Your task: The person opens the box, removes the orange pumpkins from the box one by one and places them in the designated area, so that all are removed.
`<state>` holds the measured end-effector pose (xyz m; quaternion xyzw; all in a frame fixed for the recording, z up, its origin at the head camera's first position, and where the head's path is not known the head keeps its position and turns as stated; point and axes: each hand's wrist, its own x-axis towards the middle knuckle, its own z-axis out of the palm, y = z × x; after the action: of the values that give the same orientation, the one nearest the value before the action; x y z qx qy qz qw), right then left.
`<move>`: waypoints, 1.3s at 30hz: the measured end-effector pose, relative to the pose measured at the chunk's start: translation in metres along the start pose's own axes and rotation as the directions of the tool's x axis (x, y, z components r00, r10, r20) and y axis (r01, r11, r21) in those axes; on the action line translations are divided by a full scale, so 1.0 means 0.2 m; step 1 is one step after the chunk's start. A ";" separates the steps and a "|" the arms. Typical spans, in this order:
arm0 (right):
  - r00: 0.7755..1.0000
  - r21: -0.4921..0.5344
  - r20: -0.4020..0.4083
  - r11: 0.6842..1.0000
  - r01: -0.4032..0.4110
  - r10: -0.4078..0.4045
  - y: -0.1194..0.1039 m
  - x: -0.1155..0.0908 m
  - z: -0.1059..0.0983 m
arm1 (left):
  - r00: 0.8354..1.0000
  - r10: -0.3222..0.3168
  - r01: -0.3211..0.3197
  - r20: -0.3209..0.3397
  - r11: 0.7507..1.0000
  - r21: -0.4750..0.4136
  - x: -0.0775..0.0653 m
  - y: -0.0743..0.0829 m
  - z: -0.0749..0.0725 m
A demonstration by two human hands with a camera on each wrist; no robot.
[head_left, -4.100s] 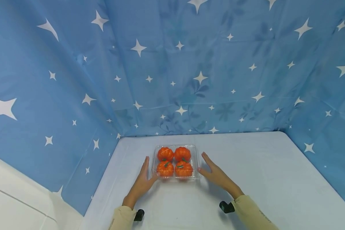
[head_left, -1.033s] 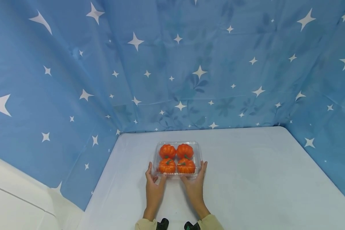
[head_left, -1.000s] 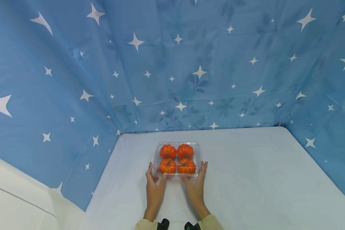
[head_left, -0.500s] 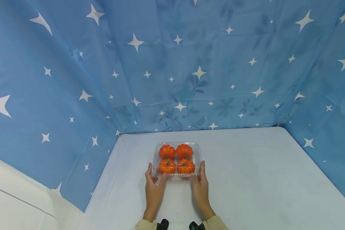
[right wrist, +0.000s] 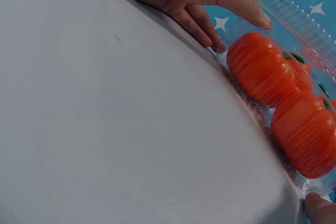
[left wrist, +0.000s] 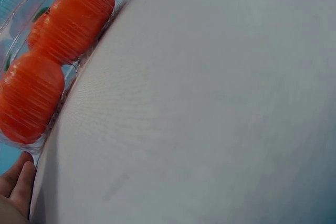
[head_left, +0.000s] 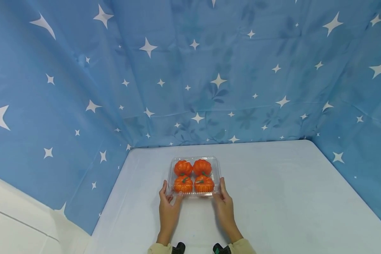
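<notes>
A clear plastic clamshell container (head_left: 216, 170) with its lid down sits on the table, and several orange toy pumpkins (head_left: 183, 184) with green stems show through it. My left hand (head_left: 168, 210) holds its front left corner, thumb at the front edge and fingers along the side. At the front right corner my right hand (head_left: 225, 209) grips the box in the same way. The right wrist view shows the right thumb (right wrist: 239, 3) against the lid edge, with other fingers lower down near the base. Only some left fingertips (left wrist: 21, 182) appear in the left wrist view.
The white-covered table (head_left: 273, 190) reaches well out to the right of the box. A blue curtain (head_left: 190, 88) with white stars hangs behind and along both sides. A white surface (head_left: 22, 218) lies at the lower left.
Both hands have come in from beside the container to its front corners. In the last second my right hand shifted rightward to the corner. The container stays in nearly the same spot.
</notes>
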<state>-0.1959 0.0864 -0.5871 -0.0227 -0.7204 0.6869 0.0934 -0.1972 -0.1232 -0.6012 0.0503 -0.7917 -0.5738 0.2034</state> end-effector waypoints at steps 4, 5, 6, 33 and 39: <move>1.000 -0.041 0.012 0.999 -0.004 0.004 0.01 0.01 -0.01 | 1.000 0.001 -0.001 -0.001 1.000 0.001 0.00 0.00 0.00; 1.000 -0.058 0.016 0.998 0.002 -0.001 0.01 0.01 -0.01 | 1.000 0.001 -0.001 0.000 1.000 0.002 0.00 0.00 0.00; 1.000 -0.075 0.020 0.997 0.008 -0.006 0.00 0.01 -0.01 | 1.000 0.000 0.000 0.000 1.000 0.001 0.00 0.00 0.00; 0.969 -0.149 0.078 0.959 0.243 -0.233 -0.23 0.17 -0.14 | 0.940 -0.019 -0.027 0.339 0.991 0.131 0.12 0.00 -0.13; 0.962 -0.130 0.084 0.954 0.269 -0.259 -0.33 0.28 -0.14 | 0.898 -0.032 -0.097 0.439 0.959 0.268 0.19 0.03 -0.14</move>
<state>-0.2405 0.1203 -0.5145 0.0899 -0.7663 0.6161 0.1587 -0.2205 -0.1587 -0.5779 -0.0652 -0.8915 -0.4478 0.0201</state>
